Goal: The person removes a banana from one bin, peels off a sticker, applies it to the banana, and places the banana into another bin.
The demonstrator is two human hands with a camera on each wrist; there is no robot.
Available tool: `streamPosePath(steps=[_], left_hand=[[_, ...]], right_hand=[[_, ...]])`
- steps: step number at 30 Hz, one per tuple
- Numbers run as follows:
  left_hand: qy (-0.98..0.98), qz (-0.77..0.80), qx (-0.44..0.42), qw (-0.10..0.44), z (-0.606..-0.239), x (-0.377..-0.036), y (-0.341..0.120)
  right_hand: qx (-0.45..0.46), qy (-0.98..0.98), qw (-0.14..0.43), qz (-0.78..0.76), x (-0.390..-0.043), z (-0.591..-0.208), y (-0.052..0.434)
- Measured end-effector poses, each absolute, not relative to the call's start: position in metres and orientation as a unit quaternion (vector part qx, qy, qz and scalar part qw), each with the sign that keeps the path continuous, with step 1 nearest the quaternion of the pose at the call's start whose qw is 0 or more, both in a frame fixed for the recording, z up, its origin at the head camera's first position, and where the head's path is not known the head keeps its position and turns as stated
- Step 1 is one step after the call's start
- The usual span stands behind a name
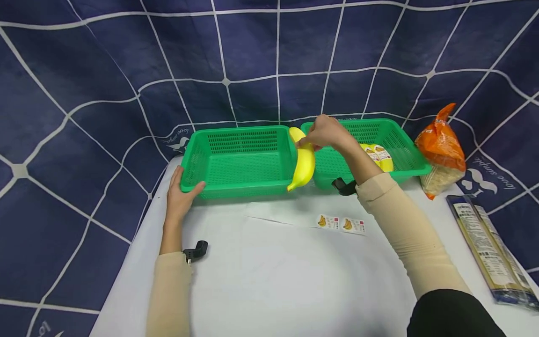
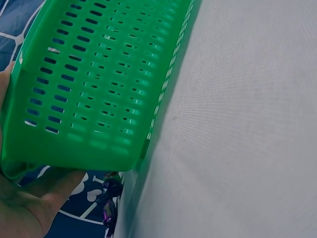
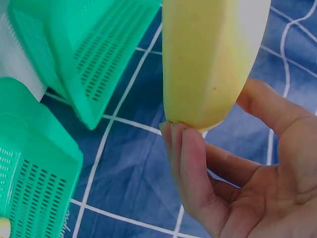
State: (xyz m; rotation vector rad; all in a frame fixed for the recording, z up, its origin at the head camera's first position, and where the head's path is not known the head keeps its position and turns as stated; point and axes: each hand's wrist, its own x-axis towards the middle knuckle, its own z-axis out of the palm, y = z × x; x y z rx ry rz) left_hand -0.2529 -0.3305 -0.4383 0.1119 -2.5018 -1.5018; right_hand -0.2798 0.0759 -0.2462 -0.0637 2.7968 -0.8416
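Two green plastic baskets stand side by side at the table's far edge. My left hand (image 1: 180,195) grips the near left corner of the left basket (image 1: 240,161), thumb over its rim; the left wrist view shows the basket wall (image 2: 99,84) against my palm (image 2: 29,208). My right hand (image 1: 326,133) pinches the upper end of a yellow banana (image 1: 304,161) and holds it in the air between the two baskets, over the left basket's right rim. In the right wrist view the banana (image 3: 210,59) sits between my fingertips (image 3: 190,148) and thumb. More labelled bananas (image 1: 379,156) lie in the right basket (image 1: 400,140).
Two small banana stickers (image 1: 341,223) lie on the white table (image 1: 273,276) in front of the baskets. An orange bag (image 1: 441,150) stands at the right, with a long flat packet (image 1: 488,250) along the right edge. A blue checked cloth hangs behind.
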Motion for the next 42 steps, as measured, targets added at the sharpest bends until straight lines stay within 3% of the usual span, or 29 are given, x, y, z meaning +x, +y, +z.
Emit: streamPosePath(steps=[8,24,42], left_hand=[[-0.847,-0.516,0.047,0.12,-0.441,-0.253,-0.329],[-0.841,-0.52,0.06,0.134,-0.448,-0.251,-0.322],[-0.829,-0.531,0.07,0.16,-0.449,-0.251,-0.323]], right_hand=[[-0.03,0.95,0.119,-0.287,-0.238,-0.265,0.083],[-0.038,0.927,0.202,-0.313,-0.171,-0.365,0.096],[-0.027,0.921,0.236,-0.308,-0.141,-0.42,0.102]])
